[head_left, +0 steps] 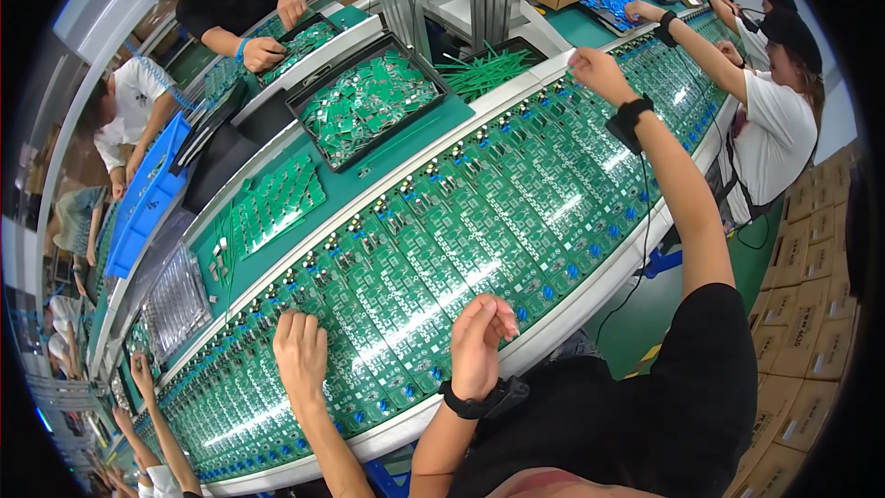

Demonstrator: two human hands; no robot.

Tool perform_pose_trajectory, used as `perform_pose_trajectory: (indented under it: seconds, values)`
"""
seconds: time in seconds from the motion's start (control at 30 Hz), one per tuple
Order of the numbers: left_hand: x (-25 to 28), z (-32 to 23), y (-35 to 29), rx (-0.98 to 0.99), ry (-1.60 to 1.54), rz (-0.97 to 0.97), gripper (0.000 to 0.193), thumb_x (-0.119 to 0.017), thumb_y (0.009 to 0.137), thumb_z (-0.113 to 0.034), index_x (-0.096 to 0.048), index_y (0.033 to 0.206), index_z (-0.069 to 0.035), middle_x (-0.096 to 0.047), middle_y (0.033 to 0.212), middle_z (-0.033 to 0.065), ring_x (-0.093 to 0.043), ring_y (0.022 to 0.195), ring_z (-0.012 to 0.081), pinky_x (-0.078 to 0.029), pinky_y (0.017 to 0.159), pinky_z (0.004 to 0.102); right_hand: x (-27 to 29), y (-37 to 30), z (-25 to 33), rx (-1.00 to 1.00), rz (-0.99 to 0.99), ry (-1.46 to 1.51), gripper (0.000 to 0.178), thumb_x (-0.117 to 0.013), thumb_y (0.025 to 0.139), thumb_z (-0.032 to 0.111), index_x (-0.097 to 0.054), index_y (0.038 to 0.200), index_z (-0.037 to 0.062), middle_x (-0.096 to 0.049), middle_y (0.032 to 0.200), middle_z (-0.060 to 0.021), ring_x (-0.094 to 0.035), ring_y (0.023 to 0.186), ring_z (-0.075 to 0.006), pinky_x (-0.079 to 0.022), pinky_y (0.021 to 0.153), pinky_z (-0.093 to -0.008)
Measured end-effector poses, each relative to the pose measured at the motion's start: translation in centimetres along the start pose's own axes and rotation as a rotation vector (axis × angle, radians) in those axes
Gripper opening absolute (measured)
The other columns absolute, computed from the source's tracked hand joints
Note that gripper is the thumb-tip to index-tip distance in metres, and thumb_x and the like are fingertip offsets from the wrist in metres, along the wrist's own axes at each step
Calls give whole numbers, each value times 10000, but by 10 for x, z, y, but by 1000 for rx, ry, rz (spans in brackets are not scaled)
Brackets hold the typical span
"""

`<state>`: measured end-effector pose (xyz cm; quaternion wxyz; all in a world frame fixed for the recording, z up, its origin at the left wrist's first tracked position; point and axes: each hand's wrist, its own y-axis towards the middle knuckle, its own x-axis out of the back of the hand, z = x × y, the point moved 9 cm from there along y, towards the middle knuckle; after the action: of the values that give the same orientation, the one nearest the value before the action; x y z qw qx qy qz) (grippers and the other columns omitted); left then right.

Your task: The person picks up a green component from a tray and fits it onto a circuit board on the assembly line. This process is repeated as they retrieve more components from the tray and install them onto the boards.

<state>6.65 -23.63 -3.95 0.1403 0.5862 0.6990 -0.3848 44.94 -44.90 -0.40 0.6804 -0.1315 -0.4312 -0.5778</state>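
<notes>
Above the near side of the long row of green circuit boards (pixel 438 240), my left hand (pixel 475 350) is raised with its fingers curled inward. What lies inside them, if anything, is hidden. My right arm reaches far across to the upper right. There my right hand (pixel 604 77) has its fingers bent together over the boards' far edge, near a black tray of green strips (pixel 489 72); nothing in its grip can be made out. Black bands circle my wrists, and a cord (pixel 643 221) hangs from the right one. The boards carry small black and silver parts along the far edge and blue parts along the near edge.
A co-worker's hand (pixel 301 355) is over the boards left of mine. Across the line stand a black tray of small green boards (pixel 369 101), a flat board panel (pixel 277 203) and a blue bin (pixel 147 198). More people work around; stacked cartons (pixel 797 314) line the right.
</notes>
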Motion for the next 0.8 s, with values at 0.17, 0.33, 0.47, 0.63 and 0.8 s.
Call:
perform_pose_trajectory:
  seconds: [0.17, 0.33, 0.47, 0.63, 0.8]
  values:
    - [2, 0, 1, -1, -12, 17, 199, -412, 906, -190, -515, 818, -43, -524, 678, 26, -477, 627, 106, -370, 594, 229, -1, -35, -12, -99, 65, 137, 158, -605, 679, 71, -610, 837, 65, -594, 723, -78, -593, 658, -192, -477, 621, -285]
    - [2, 3, 2, 16, 4, -33, 207, -415, 898, -203, -487, 797, -37, -487, 648, 32, -450, 621, 127, -355, 572, 238, -6, -45, 2, -51, 43, 73, 145, -595, 672, 58, -606, 816, 61, -589, 699, -81, -589, 643, -198, -472, 606, -298]
    - [6, 0, 2, -10, -10, -36, 200, -412, 901, -192, -489, 802, -36, -495, 655, 33, -453, 620, 122, -359, 577, 237, -13, -43, 15, 5, 28, -55, 134, -578, 658, 35, -595, 790, 54, -584, 677, -89, -582, 629, -219, -463, 589, -319]
    - [3, 3, 3, 8, -27, -28, 195, -412, 901, -186, -486, 801, -36, -493, 651, 37, -452, 619, 124, -357, 576, 238, -13, -43, 11, 10, 18, -151, 124, -560, 644, 15, -583, 762, 42, -579, 663, -98, -574, 623, -247, -452, 579, -339]
    - [2, 2, 3, 11, -20, -34, 196, -417, 898, -188, -479, 791, -36, -481, 637, 44, -445, 615, 135, -353, 572, 244, -17, -38, 10, 19, 71, -129, 118, -551, 642, 9, -582, 753, 34, -577, 650, -101, -573, 623, -253, -451, 581, -341]
